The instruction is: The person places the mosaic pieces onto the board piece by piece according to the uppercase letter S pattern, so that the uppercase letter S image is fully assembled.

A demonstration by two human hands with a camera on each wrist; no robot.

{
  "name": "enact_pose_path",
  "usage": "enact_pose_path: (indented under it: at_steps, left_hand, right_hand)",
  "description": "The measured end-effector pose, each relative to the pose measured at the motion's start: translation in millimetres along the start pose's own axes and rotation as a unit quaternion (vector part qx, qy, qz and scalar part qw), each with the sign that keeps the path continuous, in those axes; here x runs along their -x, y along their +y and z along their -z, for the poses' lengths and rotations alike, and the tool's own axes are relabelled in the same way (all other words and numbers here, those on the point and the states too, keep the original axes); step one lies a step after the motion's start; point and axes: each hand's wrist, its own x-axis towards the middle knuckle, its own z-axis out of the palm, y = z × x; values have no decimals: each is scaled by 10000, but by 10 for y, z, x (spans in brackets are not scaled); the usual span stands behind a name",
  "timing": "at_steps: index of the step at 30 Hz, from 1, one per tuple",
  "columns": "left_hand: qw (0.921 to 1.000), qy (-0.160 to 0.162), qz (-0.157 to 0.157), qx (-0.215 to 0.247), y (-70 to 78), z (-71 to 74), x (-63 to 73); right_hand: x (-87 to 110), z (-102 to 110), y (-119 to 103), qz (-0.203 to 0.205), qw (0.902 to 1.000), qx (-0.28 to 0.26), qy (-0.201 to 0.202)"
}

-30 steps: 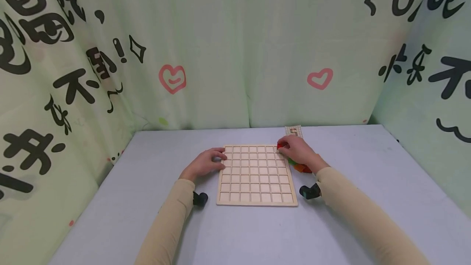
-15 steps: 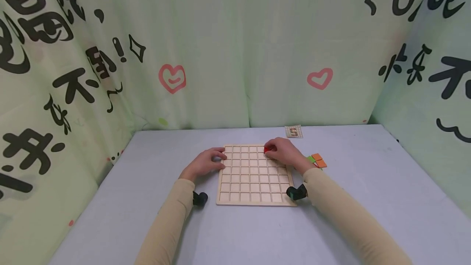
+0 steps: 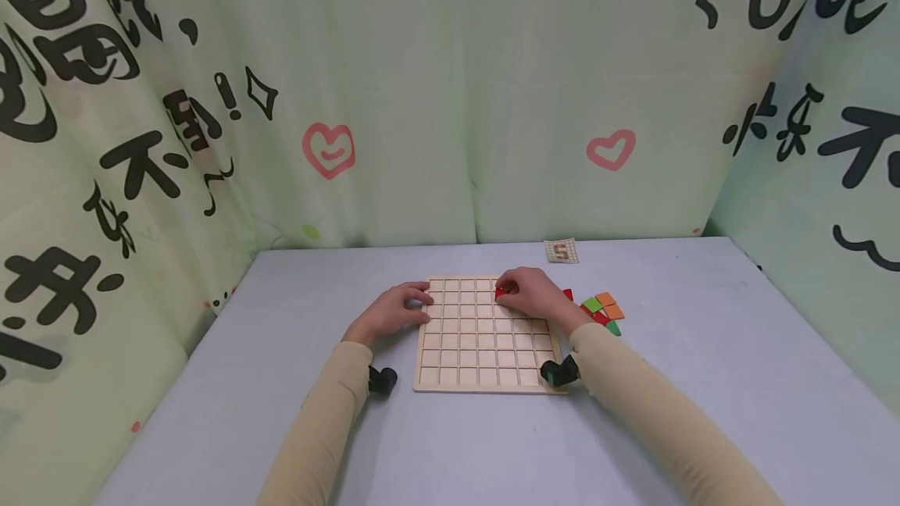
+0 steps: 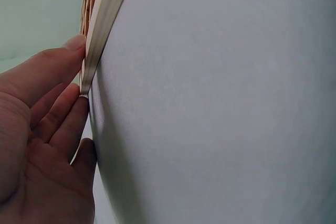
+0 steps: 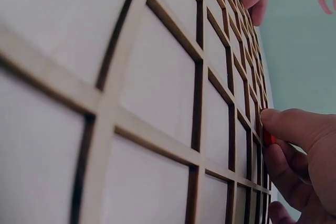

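A pale wooden grid board (image 3: 487,338) with square cells lies on the table. At its upper left edge my left hand (image 3: 394,309) rests, thumb and fingertips touching the frame; in the left wrist view the left hand (image 4: 44,124) has fairly straight fingers against the board's side (image 4: 107,17). My right hand (image 3: 533,291) reaches over the board's upper right part. Between its thumb and fingers it pinches a small red tile (image 3: 500,293) at the top row. The right wrist view shows the red tile (image 5: 269,138) low against the grid, mostly hidden by the fingers.
Right of the board lie loose orange tiles (image 3: 608,305), a light green tile (image 3: 592,304), a darker green tile (image 3: 614,328) and several red ones. A small printed grid card (image 3: 562,251) lies near the table's back edge. Curtains with writing (image 3: 394,201) enclose the table.
My right hand has moved left with the red tile, from the board's upper right corner along the top row. Loose tiles to the right have come into view. The left hand stays put.
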Motion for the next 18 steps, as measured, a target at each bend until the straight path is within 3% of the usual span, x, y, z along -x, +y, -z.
enact_pose_path:
  at_steps: [18]
  left_hand:
    - [10000, 22, -8, -9, -10, -6, -10]
  right_hand:
    - [-8, -42, -23, 4, 10000, 14, -27]
